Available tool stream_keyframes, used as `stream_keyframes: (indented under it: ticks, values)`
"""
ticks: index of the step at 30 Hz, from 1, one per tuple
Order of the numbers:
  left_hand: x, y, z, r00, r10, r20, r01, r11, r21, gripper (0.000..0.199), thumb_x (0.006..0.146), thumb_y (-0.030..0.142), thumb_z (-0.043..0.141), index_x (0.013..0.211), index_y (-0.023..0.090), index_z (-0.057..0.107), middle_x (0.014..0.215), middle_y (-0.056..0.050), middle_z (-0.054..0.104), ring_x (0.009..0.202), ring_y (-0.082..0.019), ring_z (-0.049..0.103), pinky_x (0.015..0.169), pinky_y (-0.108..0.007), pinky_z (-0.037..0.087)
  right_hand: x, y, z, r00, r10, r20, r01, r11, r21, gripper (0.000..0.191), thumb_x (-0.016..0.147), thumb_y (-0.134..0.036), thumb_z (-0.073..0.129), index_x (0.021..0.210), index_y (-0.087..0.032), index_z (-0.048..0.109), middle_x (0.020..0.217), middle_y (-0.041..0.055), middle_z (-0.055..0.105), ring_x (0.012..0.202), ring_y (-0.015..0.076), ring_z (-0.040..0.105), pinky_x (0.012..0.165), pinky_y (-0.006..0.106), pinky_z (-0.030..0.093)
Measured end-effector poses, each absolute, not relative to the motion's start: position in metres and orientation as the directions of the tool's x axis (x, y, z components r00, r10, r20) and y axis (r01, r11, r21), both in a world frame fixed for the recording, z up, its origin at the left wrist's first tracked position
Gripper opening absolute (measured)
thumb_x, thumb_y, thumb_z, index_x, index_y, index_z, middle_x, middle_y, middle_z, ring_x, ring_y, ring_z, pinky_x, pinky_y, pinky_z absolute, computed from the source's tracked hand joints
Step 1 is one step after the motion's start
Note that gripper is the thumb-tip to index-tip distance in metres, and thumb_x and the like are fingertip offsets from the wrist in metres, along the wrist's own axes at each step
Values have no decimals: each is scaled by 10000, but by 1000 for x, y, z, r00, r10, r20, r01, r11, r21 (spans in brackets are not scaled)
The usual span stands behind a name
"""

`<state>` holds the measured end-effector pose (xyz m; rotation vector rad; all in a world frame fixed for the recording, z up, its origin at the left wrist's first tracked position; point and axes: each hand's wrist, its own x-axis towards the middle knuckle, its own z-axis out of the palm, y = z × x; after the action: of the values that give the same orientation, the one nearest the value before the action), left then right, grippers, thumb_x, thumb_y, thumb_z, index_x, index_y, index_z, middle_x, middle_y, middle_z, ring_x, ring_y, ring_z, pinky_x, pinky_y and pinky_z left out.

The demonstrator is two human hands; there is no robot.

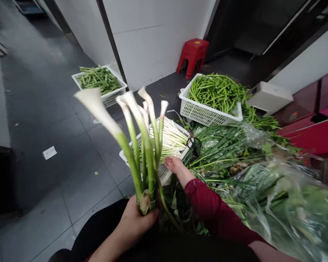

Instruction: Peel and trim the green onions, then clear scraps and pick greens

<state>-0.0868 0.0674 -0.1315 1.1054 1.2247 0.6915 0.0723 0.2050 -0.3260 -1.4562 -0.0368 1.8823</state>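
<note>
From the head camera, the left hand [135, 222] sits low in the frame, its grip closed tight around the root end of a bunch of green onion stalks [138, 145], which fan upward and away with their pale, trimmed-looking ends highest; gathering them at the base seems the reason the stalks stay together while the tops spread freely. The right hand [173, 163], in a dark red sleeve [210, 207], reaches forward to the edge of a white basket [164, 171] that lies just beyond the bunch and holds more pale stalks laid roughly lengthwise; the palm appears turned up with the fingers loosely curled, and whether its grip has anything in it cannot be told, since the bunch partly covers it. To the right a loose heap of green leaves [224, 153] lies on the floor, partly under clear plastic wrap [289, 203], close enough for the right arm to reach. Farther off stand a second white basket [207, 112] heaped with thin green stems and a third one [109, 94] near the wall, the sorts apparently kept apart. A red stool [192, 54] stands by the wall, on the grey tiled floor [57, 145].
</note>
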Motion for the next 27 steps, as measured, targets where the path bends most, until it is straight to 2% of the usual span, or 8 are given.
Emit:
stream_keyframes:
  ticks: [3, 6, 9, 15, 18, 22, 24, 27]
  values:
    - [-71, 66, -134, 347, 856, -384, 35, 397, 917, 93, 628, 215, 617, 654, 142, 564, 577, 4, 560, 549, -118, 499, 529, -220, 418, 103, 166, -263, -205, 681, -703, -483, -695, -533, 199, 815, -301, 545, 872, -117, 594, 609, 26, 584, 476, 92, 517, 462, 197, 428]
    - [-54, 62, -136, 483, 789, -380, -48, 457, 888, 83, 593, 166, 619, 660, 132, 584, 562, 1, 568, 522, -117, 505, 511, -219, 415, 127, 123, -193, -396, 821, -412, -355, -550, -756, 326, 733, -458, 636, 842, -152, 609, 644, 18, 594, 545, 114, 548, 493, 223, 448]
    - [-36, 56, -136, 642, 686, -343, -109, 524, 845, 121, 598, 156, 607, 712, 119, 622, 594, -24, 606, 507, -122, 528, 503, -226, 426, 143, 84, -149, -300, 906, -298, -220, -370, -903, 309, 619, -403, 747, 713, -154, 590, 558, -30, 537, 488, 80, 495, 473, 193, 407]
    - [-4, 41, -135, 817, 508, -272, -96, 585, 805, 236, 609, 135, 572, 827, 101, 656, 640, -72, 649, 563, -184, 600, 540, -290, 473, 177, 17, -129, -82, 957, -279, -292, -291, -911, 331, 650, -418, 704, 826, -170, 571, 641, -29, 569, 525, 81, 528, 500, 198, 422]
    - [10, 30, -139, 825, 495, -273, -50, 546, 836, 210, 584, 114, 595, 786, 102, 653, 640, -60, 645, 558, -185, 600, 520, -289, 472, 192, -9, -123, -26, 951, -309, -112, -310, -944, 277, 629, -339, 712, 791, -159, 577, 540, -52, 533, 431, 67, 472, 425, 178, 371]
    - [24, 21, -147, 793, 518, -321, -16, 544, 839, 230, 565, 111, 628, 794, 93, 641, 637, -59, 650, 571, -193, 615, 515, -278, 464, 205, -34, -120, 135, 944, -300, 111, -316, -942, 126, 633, -244, 661, 625, -151, 576, 391, -76, 435, 336, 43, 349, 347, 165, 254]
    - [27, 22, -152, 769, 560, -309, -38, 522, 852, 230, 566, 115, 642, 795, 93, 637, 667, -58, 653, 607, -192, 624, 511, -253, 452, 209, -43, -124, 178, 933, -313, 56, -327, -943, 128, 624, -250, 656, 603, -154, 574, 388, -70, 447, 339, 48, 363, 353, 170, 276]
    - [29, 24, -157, 739, 595, -315, -44, 509, 860, 220, 591, 144, 653, 803, 88, 642, 751, -77, 664, 670, -189, 631, 518, -235, 449, 209, -52, -131, 178, 920, -349, -170, -321, -932, 177, 600, -294, 671, 669, -159, 580, 447, -59, 503, 363, 55, 414, 372, 175, 331]
